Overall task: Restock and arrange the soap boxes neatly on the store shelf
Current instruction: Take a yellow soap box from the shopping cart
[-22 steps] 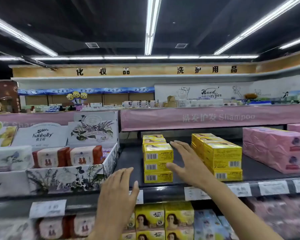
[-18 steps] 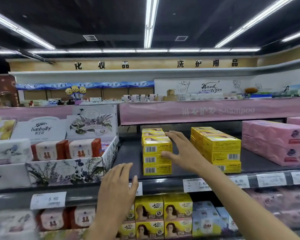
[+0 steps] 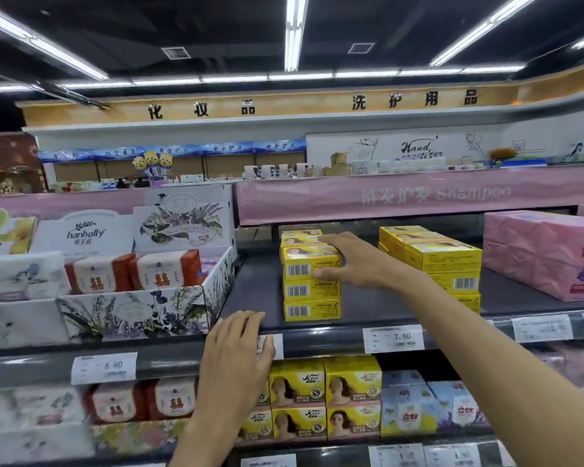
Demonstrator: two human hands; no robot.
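The dark shelf [image 3: 260, 291] stretches out ahead of both your hands, and its front rail lies under your left hand [image 3: 236, 358]. Well out past your right hand [image 3: 358, 261], on the side away from your left, sit the big pink packs [image 3: 540, 254] in crinkled wrap. The frame edge cuts them off. Beyond your left hand, on its outer side, stands the floral carton [image 3: 142, 311] holding red-and-white bars.

Just outside your right wrist is the right stack [image 3: 442, 261] of soap boxes. Under your right fingers is the left stack [image 3: 311, 298], three boxes high at the front. Each box is bright yellow, with a white barcode patch on the end facing you and a printed portrait on the lid. The ends line up nearly flush.

Your right hand grips the top box [image 3: 304, 264] of that stack. The fingers are spread over the lid and the thumb presses the front end beside the barcode. Your left hand holds nothing. Its fingers are straight and laid flat on the rail, covering most of a price tag [image 3: 277, 345].

Below your right forearm on the rail is the 7.80 tag [image 3: 393, 338].

Your forearm hides the lower front boxes of the right stack. More yellow boxes sit behind your right fingertips, but you cannot count how many. The small print on the boxes is too fine to read.
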